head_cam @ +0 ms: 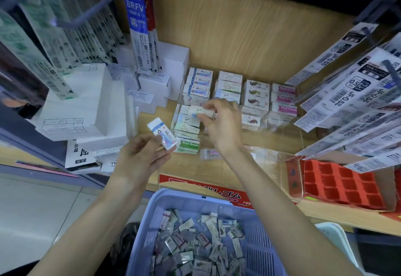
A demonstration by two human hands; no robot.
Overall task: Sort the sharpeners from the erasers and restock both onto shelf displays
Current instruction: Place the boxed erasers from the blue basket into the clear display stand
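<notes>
The left hand (143, 154) holds a small rectangular eraser (163, 134) in a glossy white-and-blue sleeve, fingers curled round its lower end, just above the wood-grain shelf (238, 36). The right hand (223, 123) pinches a pale block (206, 113) between thumb and fingertips over the clear acrylic display (277, 167), whose compartments hold neat stacks (257, 99) of paper-sleeved erasers. A green-labelled Hard Eraser (188, 145) lies flat at the display's front. Below, a lavender plastic basket (195, 197) with slotted walls holds a loose heap of wrapped pieces (195, 245). A red tray (338, 184) of square cells sits to the right. Matte white cartons (86, 102) are stacked to the left.
</notes>
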